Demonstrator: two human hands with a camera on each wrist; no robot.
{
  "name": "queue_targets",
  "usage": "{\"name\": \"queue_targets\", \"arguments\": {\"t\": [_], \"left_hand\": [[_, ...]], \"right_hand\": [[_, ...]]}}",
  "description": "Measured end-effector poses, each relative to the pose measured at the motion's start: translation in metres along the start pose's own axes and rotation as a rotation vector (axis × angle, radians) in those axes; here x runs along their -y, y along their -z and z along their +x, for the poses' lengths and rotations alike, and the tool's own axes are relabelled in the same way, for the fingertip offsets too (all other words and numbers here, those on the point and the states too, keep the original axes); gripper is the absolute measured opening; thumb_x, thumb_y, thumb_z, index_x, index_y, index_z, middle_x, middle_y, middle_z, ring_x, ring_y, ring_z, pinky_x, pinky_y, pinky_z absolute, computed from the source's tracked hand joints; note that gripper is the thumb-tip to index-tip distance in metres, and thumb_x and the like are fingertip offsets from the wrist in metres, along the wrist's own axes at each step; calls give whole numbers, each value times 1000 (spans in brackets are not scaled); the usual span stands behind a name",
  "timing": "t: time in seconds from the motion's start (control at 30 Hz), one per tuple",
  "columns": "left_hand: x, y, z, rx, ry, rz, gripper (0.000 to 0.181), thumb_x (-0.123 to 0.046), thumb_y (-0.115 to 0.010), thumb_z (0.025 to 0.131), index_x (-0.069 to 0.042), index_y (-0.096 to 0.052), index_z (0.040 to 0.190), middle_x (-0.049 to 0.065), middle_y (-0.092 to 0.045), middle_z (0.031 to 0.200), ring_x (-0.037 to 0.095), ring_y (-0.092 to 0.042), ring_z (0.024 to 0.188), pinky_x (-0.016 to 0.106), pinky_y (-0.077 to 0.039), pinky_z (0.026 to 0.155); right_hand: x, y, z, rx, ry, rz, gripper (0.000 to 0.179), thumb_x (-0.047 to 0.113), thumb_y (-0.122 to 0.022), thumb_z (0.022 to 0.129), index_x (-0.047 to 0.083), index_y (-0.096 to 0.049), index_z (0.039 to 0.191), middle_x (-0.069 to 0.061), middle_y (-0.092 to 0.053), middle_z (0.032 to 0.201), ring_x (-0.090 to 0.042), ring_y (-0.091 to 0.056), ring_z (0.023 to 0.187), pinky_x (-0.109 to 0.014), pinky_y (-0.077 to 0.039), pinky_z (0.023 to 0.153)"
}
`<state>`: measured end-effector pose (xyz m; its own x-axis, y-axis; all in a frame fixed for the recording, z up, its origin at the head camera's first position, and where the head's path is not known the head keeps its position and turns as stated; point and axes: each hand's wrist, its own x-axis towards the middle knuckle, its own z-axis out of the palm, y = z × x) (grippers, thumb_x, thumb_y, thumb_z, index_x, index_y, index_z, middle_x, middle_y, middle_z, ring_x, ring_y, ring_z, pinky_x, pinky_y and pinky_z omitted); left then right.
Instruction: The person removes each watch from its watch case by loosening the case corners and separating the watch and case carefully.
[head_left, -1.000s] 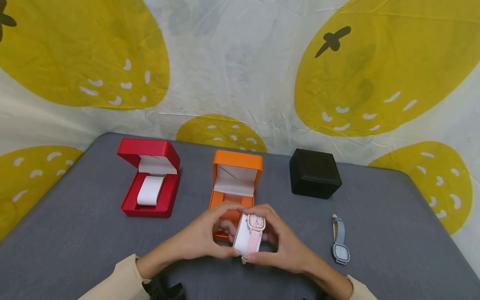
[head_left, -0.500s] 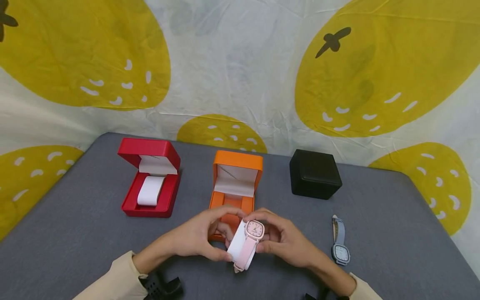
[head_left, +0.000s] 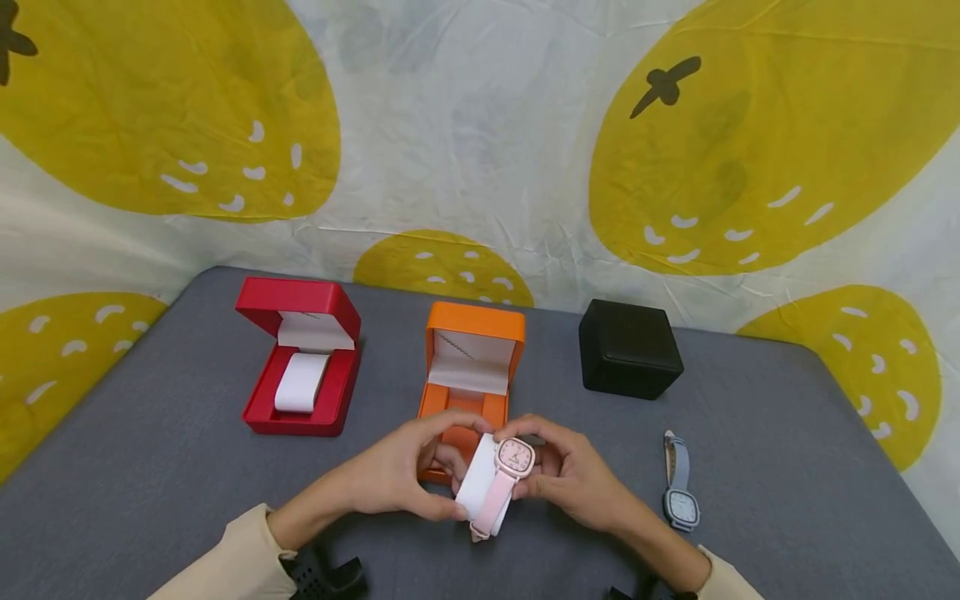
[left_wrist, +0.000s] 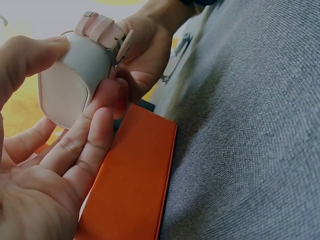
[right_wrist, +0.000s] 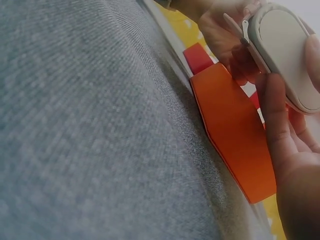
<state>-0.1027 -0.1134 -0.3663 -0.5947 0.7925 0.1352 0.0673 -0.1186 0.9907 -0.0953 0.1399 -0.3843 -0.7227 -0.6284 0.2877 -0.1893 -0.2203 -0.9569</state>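
Pink watch (head_left: 502, 485) now more aslant

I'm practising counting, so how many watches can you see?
2 in the head view: the pink square-faced watch around a white cushion, low centre; the grey-blue square-faced watch on grey cloth at right. The closed black rectangular box could hide more.

The left arm (head_left: 311, 512) and the right arm (head_left: 663, 546) come up from the bottom and lean in toward each other, bare past their pale sleeves (head_left: 232, 562). The left hand (head_left: 393, 467) and the right hand (head_left: 581, 479) are close together with palms turned in, fingers bent and thumbs pinching from below. The two pointer fingertips almost meet at the top.
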Motion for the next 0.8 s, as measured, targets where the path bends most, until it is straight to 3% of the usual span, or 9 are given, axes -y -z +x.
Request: {"name": "queue_targets", "arguments": {"t": [0.2,0.4,0.67,0.8], "left_hand": [[-1,2,-1,-5,3,21,68,-1,-74,79,-6,-40,137,14,-63,86,20,-63,74,45,-53,73],[-2,2,-2,0,-8,11,67,-1,-74,80,-4,-40,137,13,-64,85,20,-63,74,45,-52,75],[-3,2,-3,50,-22,-25,67,1,-73,80,-3,-39,138,14,-64,83,21,-62,75,47,-52,77],[-4,3,-3,63,-40,-22,67,2,-72,81,-3,-38,138,17,-63,86,23,-63,76,47,-52,78]], "right_hand": [[1,-1,-1,-24,18,-39,45,-3,-72,80,-4,-51,119,-12,-54,114,-12,-59,80,-23,-53,62],[1,-1,-1,-2,26,-4,45,-2,-72,81,-5,-48,119,-12,-51,116,-14,-59,86,-26,-55,66],[5,6,-1,160,72,73,47,1,-68,87,-5,-45,127,-18,-46,118,-25,-60,94,-42,-55,71],[5,10,-1,179,139,-59,46,16,-62,93,-3,-49,132,-18,-50,119,-24,-54,97,-35,-54,72]]}}
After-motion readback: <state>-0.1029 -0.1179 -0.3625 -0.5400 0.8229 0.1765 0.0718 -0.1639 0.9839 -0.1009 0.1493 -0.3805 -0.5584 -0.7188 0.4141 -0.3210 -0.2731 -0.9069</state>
